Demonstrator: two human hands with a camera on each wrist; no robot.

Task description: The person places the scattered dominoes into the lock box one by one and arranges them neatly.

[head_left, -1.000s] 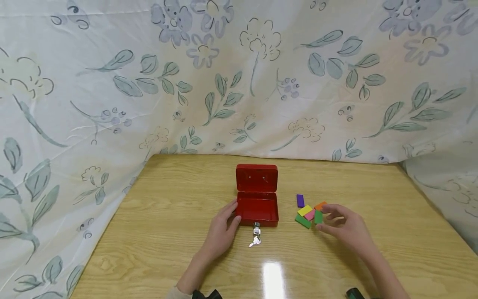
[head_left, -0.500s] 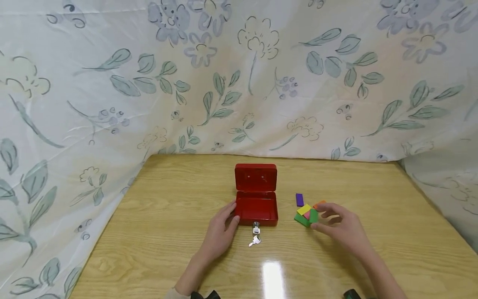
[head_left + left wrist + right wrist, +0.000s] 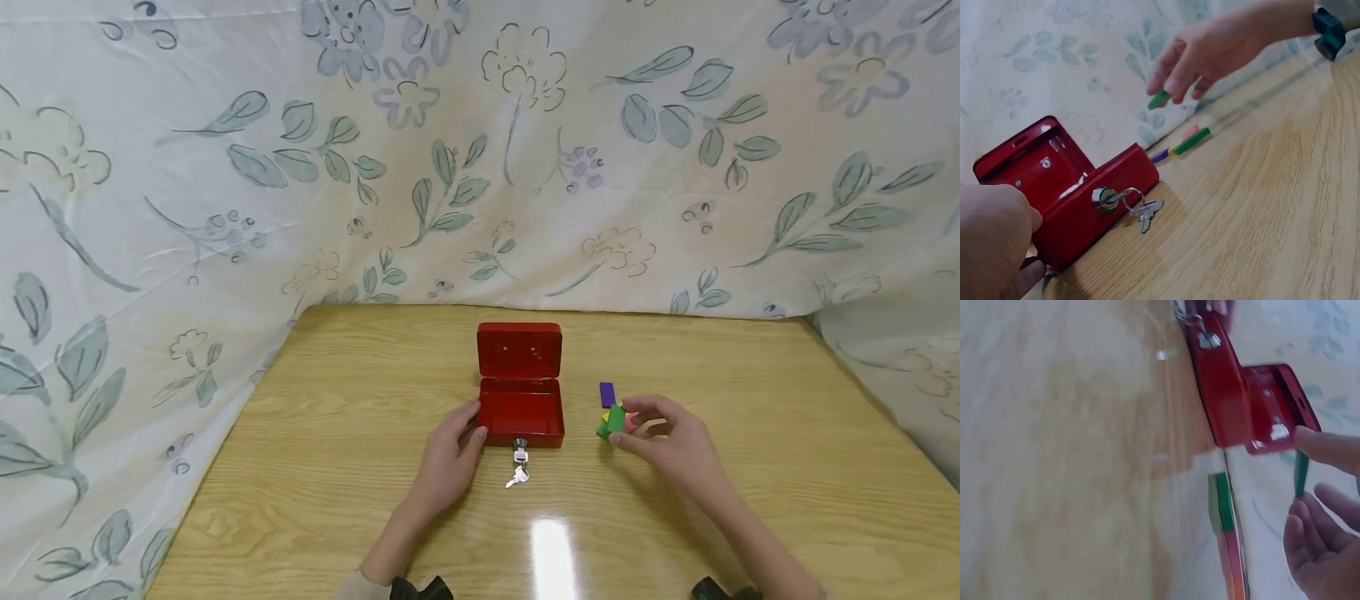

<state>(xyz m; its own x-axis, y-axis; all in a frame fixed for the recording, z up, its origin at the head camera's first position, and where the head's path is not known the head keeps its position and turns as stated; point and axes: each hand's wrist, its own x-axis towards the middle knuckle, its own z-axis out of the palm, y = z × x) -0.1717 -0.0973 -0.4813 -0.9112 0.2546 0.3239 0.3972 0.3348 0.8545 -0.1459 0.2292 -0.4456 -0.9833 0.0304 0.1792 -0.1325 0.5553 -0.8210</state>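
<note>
My right hand (image 3: 675,437) pinches a green block (image 3: 1300,472) between thumb and fingertips, lifted above the table. Below it lies a small pile of flat coloured blocks, partly hidden by the hand in the head view. A purple block (image 3: 607,395) lies just behind them. The red cash box (image 3: 521,440) stands with its lid up (image 3: 519,350) and its inside bare. My left hand (image 3: 444,458) rests against the box's left side, thumb at the front corner. From the lock at the front hang keys (image 3: 1145,211) on a ring.
Another green block (image 3: 1192,142) and a pink one (image 3: 1230,553) lie on the wooden table (image 3: 322,433), right of the box. A floral cloth (image 3: 450,208) hangs behind the table and along its sides.
My right hand has raised the green block from the pile and moved it left, towards the box. The left hand keeps its place at the box.
</note>
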